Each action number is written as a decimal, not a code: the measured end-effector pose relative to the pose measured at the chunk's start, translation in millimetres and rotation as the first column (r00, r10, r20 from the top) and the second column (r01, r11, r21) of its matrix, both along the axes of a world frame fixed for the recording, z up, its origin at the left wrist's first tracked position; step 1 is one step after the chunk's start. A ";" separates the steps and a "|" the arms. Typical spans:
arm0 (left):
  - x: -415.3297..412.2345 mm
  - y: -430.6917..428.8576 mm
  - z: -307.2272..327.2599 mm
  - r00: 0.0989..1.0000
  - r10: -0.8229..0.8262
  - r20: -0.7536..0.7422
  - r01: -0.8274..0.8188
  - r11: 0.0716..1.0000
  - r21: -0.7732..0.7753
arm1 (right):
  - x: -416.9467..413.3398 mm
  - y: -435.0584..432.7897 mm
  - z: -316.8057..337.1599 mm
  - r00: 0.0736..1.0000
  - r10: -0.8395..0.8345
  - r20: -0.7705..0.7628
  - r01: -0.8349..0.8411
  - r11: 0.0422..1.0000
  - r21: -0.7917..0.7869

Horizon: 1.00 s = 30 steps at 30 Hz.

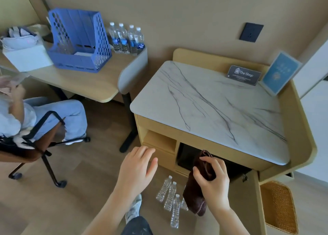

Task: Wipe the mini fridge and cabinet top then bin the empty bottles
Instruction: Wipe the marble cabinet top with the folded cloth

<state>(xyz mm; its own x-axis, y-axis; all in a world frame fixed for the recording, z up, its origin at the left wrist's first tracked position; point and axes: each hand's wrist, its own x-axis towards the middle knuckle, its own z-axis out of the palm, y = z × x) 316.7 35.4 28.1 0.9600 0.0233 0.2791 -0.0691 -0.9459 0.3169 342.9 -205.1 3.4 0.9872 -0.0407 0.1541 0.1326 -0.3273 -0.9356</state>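
While cloth-gripped (pixel 197 190), four empty bottles (pixel 170 197) upright.

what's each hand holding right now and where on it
The right hand pinches the dark brown cloth near its top end, and the rest hangs down. The left hand is open and holds nothing.
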 end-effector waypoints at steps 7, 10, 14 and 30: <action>98.3 80.2 -14.7 0.995 -0.094 -0.021 0.094 0.995 -0.012 | 83.0 85.4 -17.8 0.996 -0.092 -0.022 0.092 0.996 0.004; 144.9 124.7 -14.0 0.989 -0.143 -0.045 0.143 0.990 -0.010 | 123.7 133.0 -16.4 0.986 -0.159 -0.043 0.160 0.987 0.020; 189.7 171.7 -4.5 0.971 -0.224 -0.088 0.224 0.975 -0.007 | 169.6 181.5 -5.6 0.971 -0.232 -0.059 0.234 0.972 0.013; 308.8 189.0 -21.0 0.920 -0.328 -0.216 0.321 0.945 -0.069 | 308.4 216.0 -38.0 0.913 -0.340 -0.227 0.306 0.936 -0.175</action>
